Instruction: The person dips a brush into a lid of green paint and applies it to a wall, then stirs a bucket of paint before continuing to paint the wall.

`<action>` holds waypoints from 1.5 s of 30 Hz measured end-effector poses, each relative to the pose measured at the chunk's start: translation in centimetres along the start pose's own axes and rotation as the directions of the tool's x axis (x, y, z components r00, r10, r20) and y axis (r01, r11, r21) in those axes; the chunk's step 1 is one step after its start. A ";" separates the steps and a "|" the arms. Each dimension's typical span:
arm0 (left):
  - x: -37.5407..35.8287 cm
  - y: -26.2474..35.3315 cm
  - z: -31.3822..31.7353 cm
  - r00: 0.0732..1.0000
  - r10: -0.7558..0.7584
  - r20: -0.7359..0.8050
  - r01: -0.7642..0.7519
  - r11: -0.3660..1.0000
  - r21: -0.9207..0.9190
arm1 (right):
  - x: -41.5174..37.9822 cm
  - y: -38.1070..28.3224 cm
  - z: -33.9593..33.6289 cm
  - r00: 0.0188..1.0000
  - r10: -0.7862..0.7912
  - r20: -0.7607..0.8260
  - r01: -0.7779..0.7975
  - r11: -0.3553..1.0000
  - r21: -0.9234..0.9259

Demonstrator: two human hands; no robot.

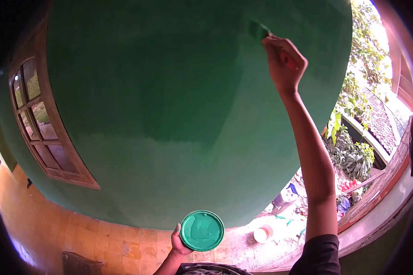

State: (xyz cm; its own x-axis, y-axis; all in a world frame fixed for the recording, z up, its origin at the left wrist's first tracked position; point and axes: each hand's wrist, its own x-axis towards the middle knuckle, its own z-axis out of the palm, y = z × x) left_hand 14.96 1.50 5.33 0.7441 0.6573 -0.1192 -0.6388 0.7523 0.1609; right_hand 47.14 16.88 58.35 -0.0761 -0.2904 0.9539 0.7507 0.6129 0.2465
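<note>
My right hand [287, 64] is raised at the upper right, closed round the red handle of a paintbrush [261, 31]. The brush's bristles are against the green wall [192, 91], where a darker green patch lies to their left. Low in the middle, my left hand [181, 243] holds a round tub of green paint [202, 230] by its left side. The tub is upright and its top is uncovered, with wet green paint inside.
A wooden-framed window [43, 119] is set in the wall at the left. Orange floor tiles [87, 231] run along the wall's foot. On the ground at the lower right stand a small pale bucket [262, 234] and a larger container [284, 200]. Plants grow outside at the right.
</note>
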 end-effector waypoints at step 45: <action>-3.3 0.7 -2.9 0.996 0.088 -0.008 -0.088 0.996 0.034 | -11.3 -1.9 -8.5 0.588 -0.014 0.809 0.270 0.946 -0.180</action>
State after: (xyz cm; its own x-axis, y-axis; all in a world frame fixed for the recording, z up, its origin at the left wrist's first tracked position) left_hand 11.51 0.02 3.03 0.6831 0.7216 -0.1125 -0.6949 0.6896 0.2036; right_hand 52.12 12.76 45.63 -0.5857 0.4150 0.6962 0.8078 0.3689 0.4597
